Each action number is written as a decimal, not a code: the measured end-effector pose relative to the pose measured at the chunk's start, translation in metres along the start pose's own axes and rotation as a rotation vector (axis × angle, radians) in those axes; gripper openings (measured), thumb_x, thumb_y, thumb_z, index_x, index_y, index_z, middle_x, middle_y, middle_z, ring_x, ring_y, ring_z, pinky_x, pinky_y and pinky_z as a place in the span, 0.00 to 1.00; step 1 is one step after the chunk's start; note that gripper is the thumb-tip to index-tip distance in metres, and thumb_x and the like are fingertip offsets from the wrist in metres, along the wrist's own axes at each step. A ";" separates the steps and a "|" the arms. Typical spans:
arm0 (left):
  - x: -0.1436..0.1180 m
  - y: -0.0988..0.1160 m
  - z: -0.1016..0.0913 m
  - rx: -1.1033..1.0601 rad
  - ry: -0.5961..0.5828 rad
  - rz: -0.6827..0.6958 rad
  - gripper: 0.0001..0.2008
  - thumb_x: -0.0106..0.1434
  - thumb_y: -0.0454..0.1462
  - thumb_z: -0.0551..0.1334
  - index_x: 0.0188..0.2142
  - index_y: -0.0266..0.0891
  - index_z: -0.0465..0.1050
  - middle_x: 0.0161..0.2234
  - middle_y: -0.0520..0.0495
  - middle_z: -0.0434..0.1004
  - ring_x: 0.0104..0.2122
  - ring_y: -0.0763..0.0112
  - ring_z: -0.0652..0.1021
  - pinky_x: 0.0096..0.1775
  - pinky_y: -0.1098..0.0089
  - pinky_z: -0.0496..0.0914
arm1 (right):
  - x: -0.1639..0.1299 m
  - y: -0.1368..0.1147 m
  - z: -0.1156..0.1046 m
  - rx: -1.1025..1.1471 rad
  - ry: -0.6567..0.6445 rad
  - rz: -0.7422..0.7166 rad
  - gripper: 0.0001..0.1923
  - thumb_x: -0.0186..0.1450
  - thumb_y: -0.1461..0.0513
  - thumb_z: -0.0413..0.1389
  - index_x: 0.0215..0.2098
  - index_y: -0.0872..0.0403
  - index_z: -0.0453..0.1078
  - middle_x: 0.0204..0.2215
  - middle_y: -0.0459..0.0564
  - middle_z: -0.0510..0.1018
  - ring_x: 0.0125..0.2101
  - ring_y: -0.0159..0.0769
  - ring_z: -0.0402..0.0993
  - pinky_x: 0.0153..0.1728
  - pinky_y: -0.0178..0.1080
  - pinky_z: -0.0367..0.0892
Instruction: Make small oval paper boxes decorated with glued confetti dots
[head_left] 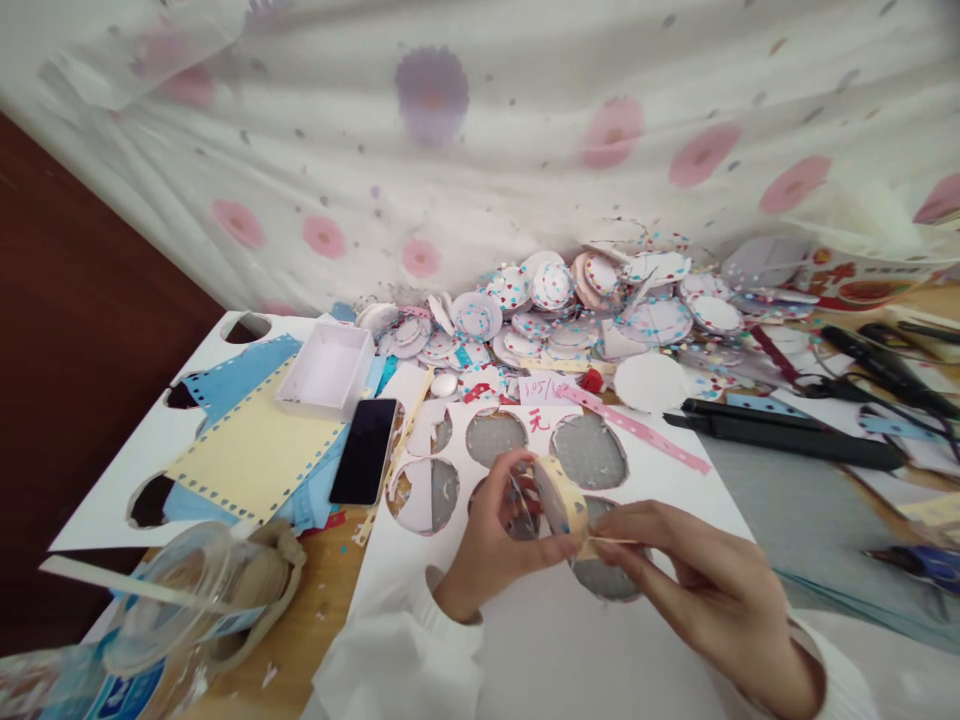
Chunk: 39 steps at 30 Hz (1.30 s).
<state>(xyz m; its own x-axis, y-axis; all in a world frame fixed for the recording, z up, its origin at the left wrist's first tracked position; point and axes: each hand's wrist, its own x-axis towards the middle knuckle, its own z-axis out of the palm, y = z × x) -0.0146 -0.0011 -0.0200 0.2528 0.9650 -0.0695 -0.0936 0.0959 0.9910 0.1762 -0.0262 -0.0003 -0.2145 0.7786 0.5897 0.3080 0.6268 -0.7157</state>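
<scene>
My left hand (499, 535) is closed around a round piece edged with a yellow paper band (568, 488), holding it up on its side. Dark cut-out shapes pattern the band. Between the fingertips of my right hand (694, 575) is a thin pale stick (613, 541), like a toothpick. Its near end meets the lower right edge of the band, where my right fingertips are also close or touching. Below both hands lies a white sheet (525, 630) with several round holes, partly covered by my hands.
Small white paper discs (551, 285) with coloured dots pile up at the back. A phone (364, 452), white box (326, 370) and yellow paper (259, 440) lie left. Clear tub (169, 595) stands front left. Long black tool (795, 435) and blue-handled pen-like tool (922, 565) lie right.
</scene>
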 end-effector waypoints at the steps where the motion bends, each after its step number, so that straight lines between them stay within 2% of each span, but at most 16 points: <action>1: 0.000 0.000 0.000 0.007 -0.006 0.010 0.38 0.44 0.40 0.76 0.53 0.44 0.63 0.47 0.43 0.67 0.46 0.59 0.72 0.45 0.62 0.71 | -0.002 0.000 0.002 0.017 0.031 0.030 0.10 0.63 0.69 0.58 0.40 0.49 0.72 0.30 0.45 0.80 0.30 0.31 0.78 0.32 0.30 0.73; 5: 0.001 0.000 0.001 0.031 -0.014 0.022 0.37 0.44 0.39 0.76 0.52 0.45 0.63 0.47 0.44 0.67 0.46 0.60 0.72 0.45 0.63 0.71 | -0.007 -0.002 0.007 0.060 0.097 0.073 0.09 0.63 0.68 0.58 0.39 0.49 0.72 0.30 0.46 0.79 0.32 0.33 0.77 0.32 0.32 0.74; 9: 0.000 0.000 0.003 0.026 -0.005 0.000 0.39 0.42 0.39 0.76 0.52 0.46 0.63 0.47 0.44 0.67 0.47 0.58 0.72 0.46 0.61 0.71 | -0.003 -0.003 0.010 0.076 0.169 0.133 0.03 0.63 0.66 0.59 0.32 0.51 0.73 0.28 0.48 0.73 0.29 0.33 0.73 0.27 0.32 0.71; 12: -0.001 0.003 0.005 0.036 -0.009 -0.037 0.38 0.42 0.39 0.76 0.52 0.45 0.63 0.48 0.43 0.66 0.47 0.57 0.72 0.47 0.60 0.70 | -0.001 -0.001 0.012 0.134 0.194 0.206 0.04 0.63 0.64 0.60 0.30 0.52 0.73 0.32 0.51 0.72 0.33 0.35 0.73 0.29 0.32 0.73; 19: -0.002 0.004 0.006 0.073 -0.017 -0.020 0.39 0.42 0.39 0.77 0.52 0.47 0.63 0.51 0.42 0.65 0.49 0.55 0.71 0.49 0.59 0.70 | -0.008 0.002 0.014 0.301 0.120 0.361 0.04 0.63 0.62 0.60 0.29 0.52 0.72 0.37 0.53 0.76 0.39 0.37 0.77 0.36 0.34 0.74; 28: -0.003 -0.004 -0.001 0.232 0.004 0.137 0.41 0.41 0.42 0.78 0.54 0.47 0.65 0.52 0.41 0.69 0.50 0.51 0.71 0.50 0.57 0.69 | 0.001 -0.001 0.012 0.545 0.109 0.647 0.14 0.57 0.57 0.65 0.22 0.54 0.67 0.28 0.48 0.74 0.31 0.34 0.73 0.29 0.34 0.70; 34: -0.002 -0.003 -0.002 0.355 -0.015 0.217 0.41 0.43 0.44 0.77 0.55 0.48 0.63 0.53 0.42 0.68 0.51 0.50 0.71 0.52 0.56 0.68 | 0.002 0.006 0.005 0.701 -0.054 0.874 0.18 0.55 0.54 0.67 0.23 0.54 0.63 0.27 0.45 0.71 0.26 0.30 0.65 0.25 0.32 0.61; 39: -0.003 -0.002 -0.002 0.424 -0.030 0.277 0.41 0.44 0.43 0.76 0.56 0.49 0.62 0.54 0.43 0.67 0.52 0.52 0.71 0.53 0.57 0.66 | 0.003 0.005 0.003 0.839 -0.112 0.967 0.20 0.57 0.53 0.65 0.23 0.54 0.60 0.25 0.43 0.67 0.24 0.28 0.60 0.23 0.33 0.54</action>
<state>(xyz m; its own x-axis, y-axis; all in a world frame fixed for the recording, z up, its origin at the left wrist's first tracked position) -0.0169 -0.0036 -0.0223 0.3022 0.9321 0.1996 0.2361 -0.2761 0.9317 0.1746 -0.0204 -0.0034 -0.3207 0.8970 -0.3043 -0.2853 -0.3978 -0.8720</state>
